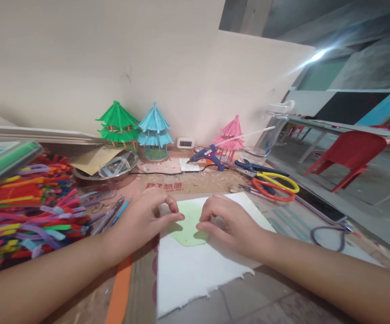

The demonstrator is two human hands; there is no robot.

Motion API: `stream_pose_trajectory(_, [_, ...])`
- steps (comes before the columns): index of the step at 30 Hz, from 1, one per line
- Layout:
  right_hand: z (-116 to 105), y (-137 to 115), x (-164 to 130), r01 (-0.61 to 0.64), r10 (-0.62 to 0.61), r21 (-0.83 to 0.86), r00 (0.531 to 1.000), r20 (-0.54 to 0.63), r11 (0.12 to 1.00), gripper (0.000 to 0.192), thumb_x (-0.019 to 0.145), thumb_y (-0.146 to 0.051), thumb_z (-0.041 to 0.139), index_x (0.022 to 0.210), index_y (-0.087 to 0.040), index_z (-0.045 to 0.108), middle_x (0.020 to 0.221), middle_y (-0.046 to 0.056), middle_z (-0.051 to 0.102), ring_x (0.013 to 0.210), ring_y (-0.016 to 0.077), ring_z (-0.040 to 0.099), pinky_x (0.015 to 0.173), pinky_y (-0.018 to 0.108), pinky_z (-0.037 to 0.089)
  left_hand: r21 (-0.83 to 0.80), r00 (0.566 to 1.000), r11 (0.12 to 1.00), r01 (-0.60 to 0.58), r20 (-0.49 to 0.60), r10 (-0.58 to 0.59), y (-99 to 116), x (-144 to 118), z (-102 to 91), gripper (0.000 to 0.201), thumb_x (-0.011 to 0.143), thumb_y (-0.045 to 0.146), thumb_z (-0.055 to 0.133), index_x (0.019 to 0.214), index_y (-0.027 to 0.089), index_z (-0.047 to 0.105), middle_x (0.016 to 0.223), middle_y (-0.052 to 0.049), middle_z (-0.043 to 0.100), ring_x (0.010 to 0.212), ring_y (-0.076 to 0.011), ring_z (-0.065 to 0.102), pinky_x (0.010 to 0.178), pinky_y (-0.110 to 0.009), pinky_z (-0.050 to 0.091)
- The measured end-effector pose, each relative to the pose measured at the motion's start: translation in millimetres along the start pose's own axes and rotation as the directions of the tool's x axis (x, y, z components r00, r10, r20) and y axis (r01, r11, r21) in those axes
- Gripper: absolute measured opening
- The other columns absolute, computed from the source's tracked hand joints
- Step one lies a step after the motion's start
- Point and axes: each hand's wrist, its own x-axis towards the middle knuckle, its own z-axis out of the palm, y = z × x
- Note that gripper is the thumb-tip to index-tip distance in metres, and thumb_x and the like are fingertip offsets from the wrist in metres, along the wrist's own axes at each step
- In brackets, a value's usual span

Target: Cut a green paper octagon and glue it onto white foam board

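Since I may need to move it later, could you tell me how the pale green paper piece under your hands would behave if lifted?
The green paper piece looks thin and flat on the white sheet, so it is probably light and floppy. Both the left hand and right hand press its edges, suggesting it slides or curls easily.

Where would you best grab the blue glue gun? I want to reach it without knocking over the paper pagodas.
Probably by the handle of the glue gun, which angles down toward the near right. Come from the front right; the nozzle points left, and the pink pagoda stands just behind.
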Motion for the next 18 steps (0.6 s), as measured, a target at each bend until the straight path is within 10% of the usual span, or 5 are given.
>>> stream_pose_trajectory(7, [-4.8,-6.6,3.2,0.133,-0.148,0.088,0.969,0.197,0.987,0.01,0.098,-0.015,0.047,0.096,-0.021,0.056,0.118,0.01,0.073,0.125,0.0232,0.057,0.113,0.055,0.034,0.066,0.995,0.995,-0.071,0.069,0.067,-0.5,0.9,3.1,0.024,0.096,0.03,0.046,0.088,0.022,0.066,0.087,-0.001,0.072,0.085,-0.0198,0.065,0.08,-0.033,0.046])
stream_pose_trajectory(18, [-9.1,-5.8,0.3,0.103,-0.129,0.174,0.981,0.144,0.979,0.014,0.101,-0.019,0.045,0.102,-0.022,0.059,0.101,0.006,0.075,0.114,0.0209,0.065,0.112,0.049,0.039,0.135,0.987,0.978,-0.16,0.005,0.161,-0.3,-0.9,3.4,0.018,0.094,0.023,0.047,0.095,0.019,0.064,0.089,-0.003,0.072,0.084,-0.0196,0.066,0.075,-0.031,0.049])
